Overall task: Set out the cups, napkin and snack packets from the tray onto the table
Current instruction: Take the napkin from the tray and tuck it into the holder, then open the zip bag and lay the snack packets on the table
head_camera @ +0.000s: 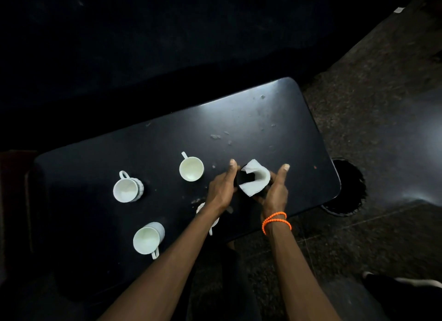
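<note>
From the head view, both hands close around a dark holder [241, 180] near the table's [263, 119] right end; its shape is lost against the dark top. The left hand [221, 189] grips its left side, the right hand [275, 191] its right. A white napkin [256, 180] stands curled inside it. Three cups [191, 168] [128, 187] [148, 238] sit toward the left end. A fourth cup [214, 222] at the near edge is mostly hidden under the left forearm.
</note>
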Tool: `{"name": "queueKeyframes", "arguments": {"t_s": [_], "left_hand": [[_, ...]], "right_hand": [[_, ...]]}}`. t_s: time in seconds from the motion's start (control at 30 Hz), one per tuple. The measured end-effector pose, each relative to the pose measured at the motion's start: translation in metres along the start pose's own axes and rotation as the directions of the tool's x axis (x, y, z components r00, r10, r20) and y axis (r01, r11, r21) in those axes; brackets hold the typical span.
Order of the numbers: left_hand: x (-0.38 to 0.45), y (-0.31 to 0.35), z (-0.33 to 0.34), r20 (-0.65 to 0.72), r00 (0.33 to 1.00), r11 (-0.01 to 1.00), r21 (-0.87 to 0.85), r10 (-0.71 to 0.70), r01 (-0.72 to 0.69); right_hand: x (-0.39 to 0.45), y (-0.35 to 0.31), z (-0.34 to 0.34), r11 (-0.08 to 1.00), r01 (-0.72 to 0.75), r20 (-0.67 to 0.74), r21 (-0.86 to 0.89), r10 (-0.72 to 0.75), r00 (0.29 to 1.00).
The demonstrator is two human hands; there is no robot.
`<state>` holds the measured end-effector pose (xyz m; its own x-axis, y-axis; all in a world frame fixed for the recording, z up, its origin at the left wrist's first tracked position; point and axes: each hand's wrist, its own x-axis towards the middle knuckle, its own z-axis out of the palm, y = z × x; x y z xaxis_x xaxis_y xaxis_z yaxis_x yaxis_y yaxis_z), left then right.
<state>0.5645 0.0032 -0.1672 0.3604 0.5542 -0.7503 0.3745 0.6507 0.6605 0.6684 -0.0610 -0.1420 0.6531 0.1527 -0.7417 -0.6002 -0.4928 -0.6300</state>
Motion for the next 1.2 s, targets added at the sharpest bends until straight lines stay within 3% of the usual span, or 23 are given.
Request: {"name": "queueKeyframes", "arguments": {"t_s": [0.17,0.23,0.37,0.47,0.6,0.77,0.83,0.9,0.97,1.07,1.2], "left_hand": [[0.001,0.000,-0.001,0.011,1.000,1.000,-0.007,0.022,-0.021],[0.001,-0.001,-0.001,-0.044,0.998,0.999,-0.024,0.044,-0.045],[-0.003,0.006,-0.008,-0.144,0.987,0.991,-0.101,0.072,-0.087],[-0.010,0.016,-0.019,-0.167,0.981,0.969,-0.206,0.103,-0.137],[-0.021,0.027,-0.050,-0.262,0.949,0.932,-0.267,0.173,-0.244],[-0.031,0.040,-0.109,-0.377,0.906,0.892,-0.318,0.192,-0.322],[-0.039,0.040,-0.142,-0.434,0.888,0.869,-0.368,0.154,-0.331],[-0.049,0.038,-0.177,-0.499,0.860,0.835,-0.422,0.112,-0.354],[-0.061,0.036,-0.214,-0.557,0.827,0.800,-0.460,0.078,-0.385],[-0.083,0.027,-0.272,-0.649,0.759,0.757,-0.471,0.049,-0.452],[-0.107,0.004,-0.352,-0.746,0.666,0.744,-0.439,0.012,-0.504]], "right_hand": [[0.001,0.000,-0.001,1.000,0.028,0.006,-0.011,-0.028,1.000],[0.001,-0.003,0.001,0.996,0.057,-0.069,-0.074,-0.062,0.996],[0.000,-0.017,0.008,0.928,0.267,-0.144,-0.261,-0.311,0.939],[-0.008,-0.036,0.018,0.806,0.450,-0.120,-0.384,-0.526,0.842],[-0.039,-0.064,0.054,0.593,0.635,0.091,-0.496,-0.692,0.716],[-0.075,-0.062,0.121,0.334,0.797,0.378,-0.503,-0.744,0.551],[-0.093,-0.048,0.153,0.177,0.858,0.520,-0.483,-0.730,0.443],[-0.113,-0.028,0.185,-0.007,0.909,0.636,-0.417,-0.716,0.286],[-0.135,-0.007,0.217,-0.117,0.938,0.714,-0.326,-0.680,0.164],[-0.172,0.022,0.265,-0.144,0.967,0.791,-0.211,-0.606,0.082],[-0.222,0.060,0.322,-0.002,0.998,0.890,-0.055,-0.454,0.048]]}}
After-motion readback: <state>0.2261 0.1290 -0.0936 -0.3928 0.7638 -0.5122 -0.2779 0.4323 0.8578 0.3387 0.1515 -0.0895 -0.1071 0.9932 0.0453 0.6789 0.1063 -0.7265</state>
